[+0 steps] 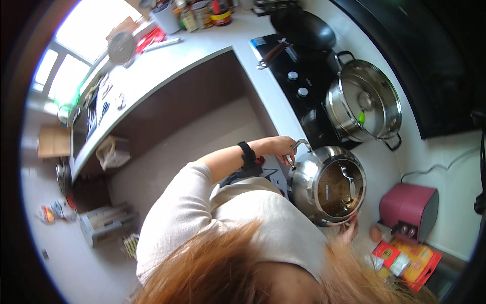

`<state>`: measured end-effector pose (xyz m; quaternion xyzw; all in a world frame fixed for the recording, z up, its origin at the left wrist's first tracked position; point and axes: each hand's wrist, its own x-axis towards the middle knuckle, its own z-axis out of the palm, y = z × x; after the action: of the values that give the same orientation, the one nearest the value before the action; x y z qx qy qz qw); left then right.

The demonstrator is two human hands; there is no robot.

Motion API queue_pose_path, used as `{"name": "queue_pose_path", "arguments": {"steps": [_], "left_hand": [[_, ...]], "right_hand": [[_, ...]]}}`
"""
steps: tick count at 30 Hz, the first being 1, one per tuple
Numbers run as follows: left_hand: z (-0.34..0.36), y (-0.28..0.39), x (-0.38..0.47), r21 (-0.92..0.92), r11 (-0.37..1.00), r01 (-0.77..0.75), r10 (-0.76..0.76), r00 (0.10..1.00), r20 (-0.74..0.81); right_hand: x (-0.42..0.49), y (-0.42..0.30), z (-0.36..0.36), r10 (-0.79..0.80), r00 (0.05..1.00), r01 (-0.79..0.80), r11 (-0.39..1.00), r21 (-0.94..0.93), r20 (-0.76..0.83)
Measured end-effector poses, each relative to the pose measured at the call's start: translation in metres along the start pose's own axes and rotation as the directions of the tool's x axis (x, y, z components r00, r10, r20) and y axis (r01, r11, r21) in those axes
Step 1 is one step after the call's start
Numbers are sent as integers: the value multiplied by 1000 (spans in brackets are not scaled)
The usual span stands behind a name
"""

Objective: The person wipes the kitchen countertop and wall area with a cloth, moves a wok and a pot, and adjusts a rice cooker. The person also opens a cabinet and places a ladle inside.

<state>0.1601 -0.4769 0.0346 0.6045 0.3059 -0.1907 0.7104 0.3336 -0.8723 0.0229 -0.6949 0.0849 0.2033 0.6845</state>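
A rounded stainless-steel pot with a glass lid is right in front of me, beside the black gas hob. My left hand is closed around the pot's metal loop handle; a black band circles that wrist. At the opposite side of the pot, my right hand holds its lower rim area, and the handle there is hidden. Whether the pot rests on the counter or is lifted cannot be told. On the hob stands a large open steel steamer pot with a small green object inside.
A dark wok with a wooden handle sits farther along the hob. A dark red appliance and food packets are to the right. Bottles and jars line the far counter. The range hood overhangs the hob.
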Motion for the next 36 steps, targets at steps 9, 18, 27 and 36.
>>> {"name": "queue_pose_path", "arguments": {"steps": [9,18,27,36], "left_hand": [[-71,-61,-95,-163,987,-6,-29,976,-215],[-208,-120,-158,-245,962,-117,26,938,-345],[-370,-194,-261,-366,913,-182,-35,858,-513],[-461,-252,-352,-474,787,-395,-129,647,-752]], "right_hand": [[6,2,99,32,914,-8,998,-60,404],[-44,29,270,43,890,-7,997,-81,455],[-70,76,500,12,740,120,981,-149,673],[-117,76,754,124,397,68,984,-164,909]]}}
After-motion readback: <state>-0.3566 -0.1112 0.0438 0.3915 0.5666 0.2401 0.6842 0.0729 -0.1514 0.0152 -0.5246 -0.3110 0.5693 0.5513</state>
